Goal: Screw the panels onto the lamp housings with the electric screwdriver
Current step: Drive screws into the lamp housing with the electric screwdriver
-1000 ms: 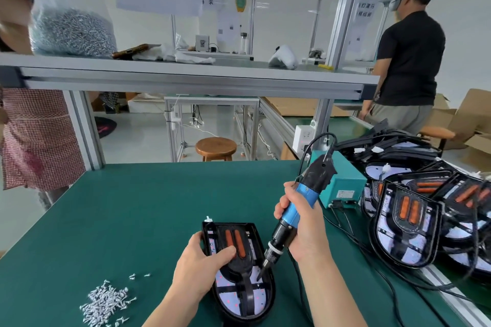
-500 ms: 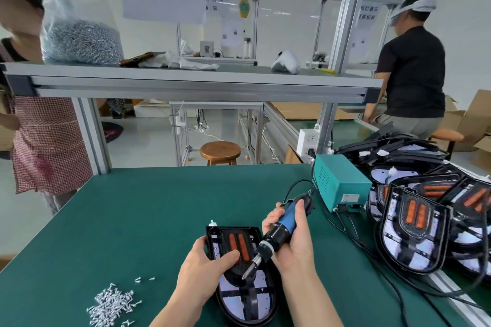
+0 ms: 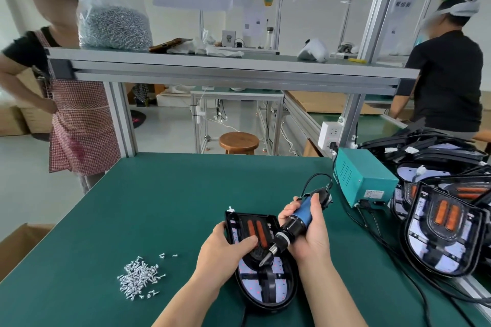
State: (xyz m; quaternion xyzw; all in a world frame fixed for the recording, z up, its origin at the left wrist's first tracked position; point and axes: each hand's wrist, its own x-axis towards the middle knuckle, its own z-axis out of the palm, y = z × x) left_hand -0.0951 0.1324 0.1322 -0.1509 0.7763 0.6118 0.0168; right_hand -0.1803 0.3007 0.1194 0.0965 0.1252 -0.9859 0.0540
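right hand (image 3: 313,236) wraps the blue cylindrical electric screwdriver (image 3: 303,212), left hand (image 3: 220,252) grips the glossy black lamp housing (image 3: 265,281).

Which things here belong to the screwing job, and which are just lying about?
Job: electric screwdriver in the right hand; lamp housing held by the left hand; loose screws; stacked housings at right.
Lying about: bagged screws on the shelf; wooden stool; white cloth.
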